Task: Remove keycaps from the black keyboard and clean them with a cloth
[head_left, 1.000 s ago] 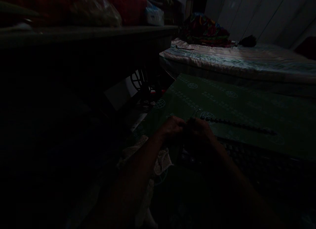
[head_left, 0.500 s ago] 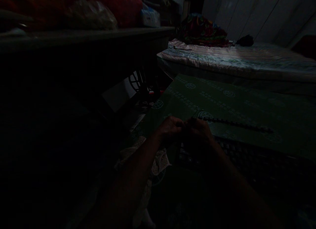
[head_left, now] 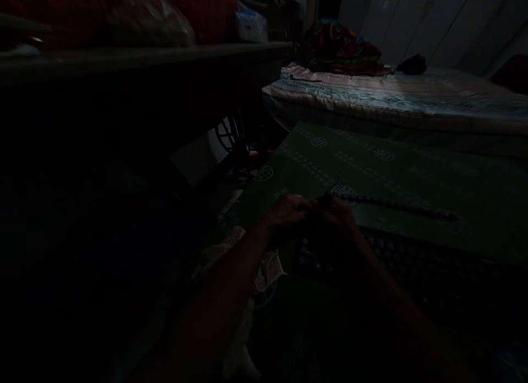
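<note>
In very dim light, my left hand (head_left: 289, 211) and my right hand (head_left: 333, 213) meet over the far left end of a black keyboard (head_left: 315, 259). Their fingers are bent and pressed together at the tips, closed round something small that the dark hides. A thin wire-like end (head_left: 338, 179) sticks up just beyond the right fingers. From behind my right hand a long dark ridged strip (head_left: 396, 206) runs off to the right. Whether the fingers grip it, I cannot tell.
Under everything is a green board (head_left: 284, 171) printed with white globes. A crumpled pale cloth (head_left: 268, 270) lies by my left forearm. At left stands a dark table (head_left: 144, 55) bearing plastic bags (head_left: 152, 20). A bed (head_left: 371, 94) with a bundled patterned blanket (head_left: 340, 47) stands behind.
Both hands stay close together in nearly the same place, with only slight finger movement. The thin wire-like end above the right fingers has shifted a little and shows more clearly.
</note>
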Available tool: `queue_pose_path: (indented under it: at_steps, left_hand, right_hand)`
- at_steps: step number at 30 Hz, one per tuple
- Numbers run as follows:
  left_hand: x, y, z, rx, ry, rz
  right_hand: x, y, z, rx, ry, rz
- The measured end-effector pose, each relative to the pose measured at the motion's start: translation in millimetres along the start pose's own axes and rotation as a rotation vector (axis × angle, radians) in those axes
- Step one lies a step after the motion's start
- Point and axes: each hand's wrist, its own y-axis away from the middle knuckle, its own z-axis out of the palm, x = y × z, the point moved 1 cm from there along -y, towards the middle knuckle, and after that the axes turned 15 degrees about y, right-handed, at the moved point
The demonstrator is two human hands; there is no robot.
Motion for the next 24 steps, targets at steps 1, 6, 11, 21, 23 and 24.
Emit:
queue_pose_path:
  at_steps: [1,6,11,21,23,24]
  left_hand:
    - [1,1,0,0.003,0.012,0.006]
    - [1,2,2,0.026,0.144,-0.079]
    - [0,1,2,0.041,0.231,-0.098]
    - [4,-1,-1,0.156,0.318,-0.115]
    - [1,-2,-2,0.177,0.352,-0.137]
    - [0,-3,-3,0.185,0.364,-0.145]
  right_hand:
    - [-1,0,0,-0.002,-0.01,0.004]
    - [-3,-1,1,0.027,-0.132,0.048]
    - [-6,1,2,0.029,-0.218,0.072]
    - [-1,-3,3,0.082,-0.14,0.017]
    - [2,-4,5,0.076,-0.093,-0.012]
    - [3,-5,6,0.073,-0.06,-0.034]
